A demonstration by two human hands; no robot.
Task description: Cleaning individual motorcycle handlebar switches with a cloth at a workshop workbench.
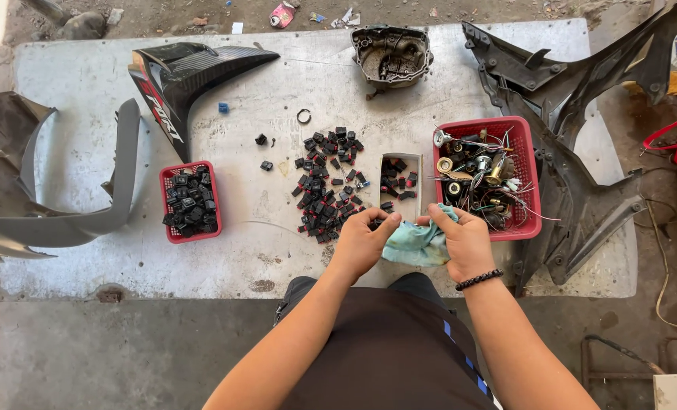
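At the near edge of the worktop (126,258), the left hand (363,241) pinches a small black part (376,222) while the right hand (464,241) clutches a pale green rag (414,244). Both grips are closed. Wiping is judged best done with the part held firmly above the rag, clear of the loose pile (327,186).

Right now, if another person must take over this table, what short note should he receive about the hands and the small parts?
Left hand: pinches one small black part at its fingertips.
Right hand: grips a light blue cloth, held against that part.
Loose pile of black and red small parts lies on the table, ahead of the left hand.
Small grey box holds a few such parts.
Small red basket at left is full of black parts.
Large red basket at right holds wired parts.
Done: some parts sit in containers. Left: the loose pile.
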